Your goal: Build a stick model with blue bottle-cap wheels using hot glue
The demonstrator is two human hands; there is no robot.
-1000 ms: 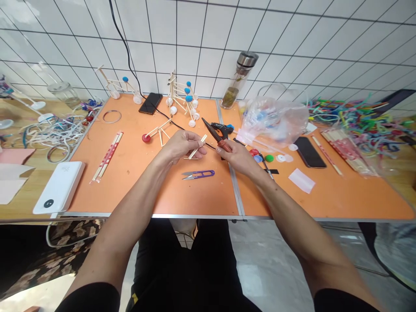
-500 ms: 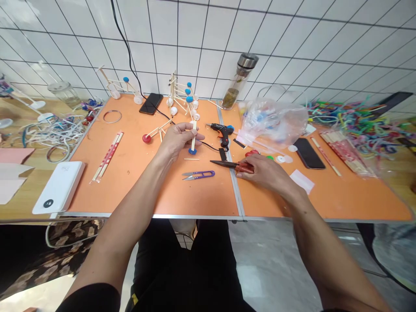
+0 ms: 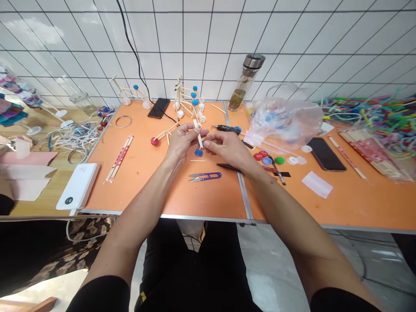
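My left hand (image 3: 182,141) pinches a short wooden stick (image 3: 198,134) that stands nearly upright with a blue bottle cap (image 3: 198,152) at its lower end. My right hand (image 3: 227,149) has come up beside it, fingertips closed on the same stick from the right. Both hands hover over the orange table (image 3: 146,173). The red-handled pliers (image 3: 234,167) lie flat on the table just under my right wrist. Purple thread snips (image 3: 205,176) lie in front of my hands. A loose stick piece (image 3: 197,161) rests below the cap.
A black glue gun (image 3: 227,128) with its cable lies behind my hands. Stick-and-cap models (image 3: 188,104) stand at the back, next to a black phone (image 3: 159,108). Loose caps (image 3: 269,159), a plastic bag (image 3: 286,121), another phone (image 3: 326,154) and chopstick packs (image 3: 118,158) lie around. A white power bank (image 3: 78,185) sits left.
My right hand laid the pliers down on the table and moved left to the stick. My left hand turned the stick upright, showing the blue cap. The camera tilted slightly.
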